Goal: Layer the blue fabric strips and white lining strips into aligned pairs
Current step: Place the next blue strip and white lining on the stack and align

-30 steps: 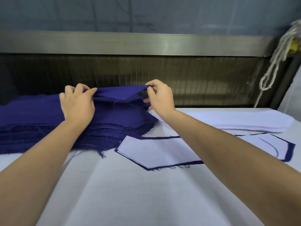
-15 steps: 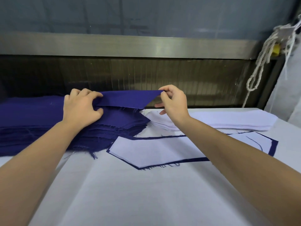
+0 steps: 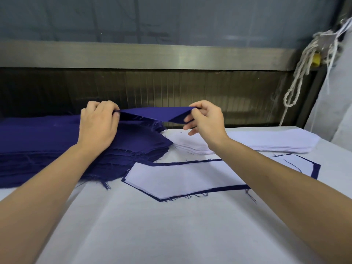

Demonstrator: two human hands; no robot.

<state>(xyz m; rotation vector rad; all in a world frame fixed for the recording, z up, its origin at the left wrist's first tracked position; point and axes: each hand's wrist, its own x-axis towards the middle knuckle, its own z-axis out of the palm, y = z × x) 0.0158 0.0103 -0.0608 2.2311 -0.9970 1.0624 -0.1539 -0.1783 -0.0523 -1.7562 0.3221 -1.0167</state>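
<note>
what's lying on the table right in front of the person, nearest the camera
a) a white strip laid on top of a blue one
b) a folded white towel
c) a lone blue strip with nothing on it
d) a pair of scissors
a: the white strip lies flat on a blue strip whose dark edge shows as a border around it, on the table.

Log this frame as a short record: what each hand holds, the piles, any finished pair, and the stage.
left hand: pinches one end of the lifted blue strip
right hand: pinches its other end
blue pile: left, under the left hand
white pile: right, far side of the table
finished pair: white strip on blue, blue border showing
stage: strip raised, not yet laid
</note>
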